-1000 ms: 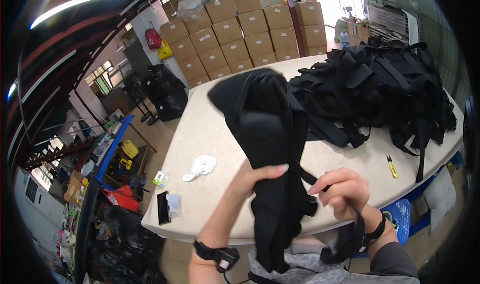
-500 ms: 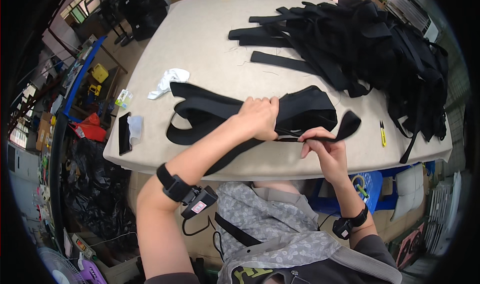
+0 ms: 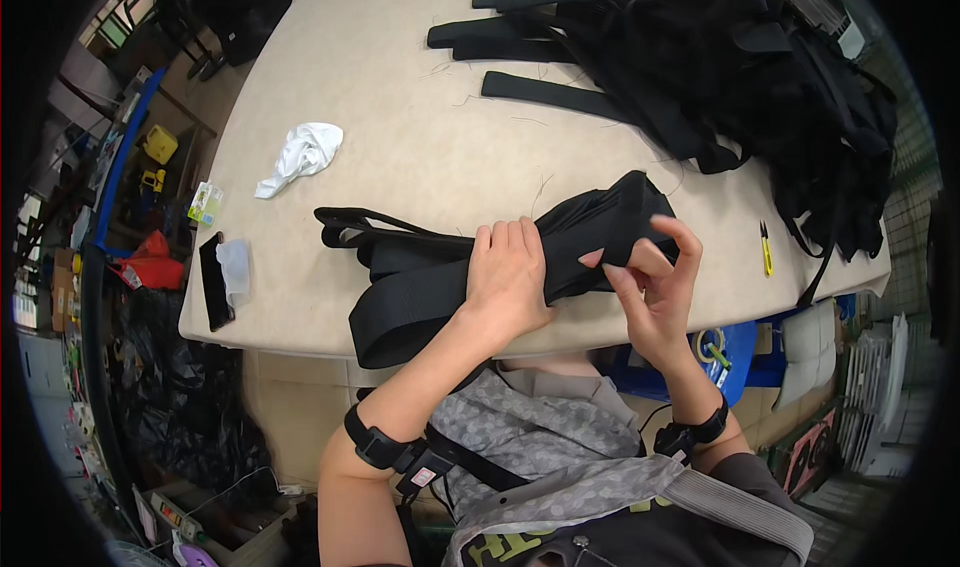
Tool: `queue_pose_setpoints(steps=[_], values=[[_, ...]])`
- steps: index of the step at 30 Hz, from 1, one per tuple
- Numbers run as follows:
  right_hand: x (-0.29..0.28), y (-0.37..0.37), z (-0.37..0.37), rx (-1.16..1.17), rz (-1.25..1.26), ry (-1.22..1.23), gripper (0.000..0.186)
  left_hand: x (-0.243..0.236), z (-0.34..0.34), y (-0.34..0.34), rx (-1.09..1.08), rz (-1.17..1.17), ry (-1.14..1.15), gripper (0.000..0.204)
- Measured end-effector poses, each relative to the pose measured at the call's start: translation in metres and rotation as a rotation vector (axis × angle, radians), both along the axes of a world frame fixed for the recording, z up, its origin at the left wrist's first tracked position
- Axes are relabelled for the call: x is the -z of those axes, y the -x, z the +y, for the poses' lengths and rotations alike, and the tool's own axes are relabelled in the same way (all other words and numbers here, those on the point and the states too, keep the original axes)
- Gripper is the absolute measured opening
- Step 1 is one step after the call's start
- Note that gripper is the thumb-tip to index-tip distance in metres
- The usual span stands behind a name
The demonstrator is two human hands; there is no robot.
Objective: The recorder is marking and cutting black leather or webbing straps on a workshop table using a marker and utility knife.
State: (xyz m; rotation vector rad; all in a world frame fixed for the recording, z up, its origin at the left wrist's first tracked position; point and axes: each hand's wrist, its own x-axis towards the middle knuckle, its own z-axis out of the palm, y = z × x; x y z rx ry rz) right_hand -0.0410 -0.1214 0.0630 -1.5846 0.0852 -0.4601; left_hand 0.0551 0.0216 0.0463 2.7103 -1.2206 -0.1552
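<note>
My left hand is closed round the middle of a folded bundle of black fabric straps lying along the front of the table, with looped ends to the left and a wider folded end to the right. My right hand is at the bundle's right part, fingers bent and spread apart, with no strap visibly gripped between thumb and fingers. A large heap of black straps lies at the back right. Yellow thread snips lie to the right of my right hand.
On the cream table are a white cloth, a small light green packet and a dark phone beside a pale crumpled piece. A blue plastic stool stands below the right edge; black bags lie at the left.
The bundle was held up, then laid down across the table and folded more compactly. My right hand has let go of the strap it pinched. The view has tilted down.
</note>
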Motion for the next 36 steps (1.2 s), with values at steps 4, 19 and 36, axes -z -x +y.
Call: queue_pose_setpoints(steps=[4,19,36], values=[[-0.010,-0.016,-0.007,-0.022,-0.288,0.952,0.052,0.005,-0.001,0.004,-0.007,0.029,0.033,0.072],[0.015,-0.056,0.025,-0.009,-0.084,0.384,0.015,0.021,0.001,0.022,0.005,-0.092,0.005,0.074],[-0.101,-0.153,-0.068,-0.268,0.160,-0.053,0.018,0.010,0.004,0.046,0.174,-0.224,0.183,0.067]])
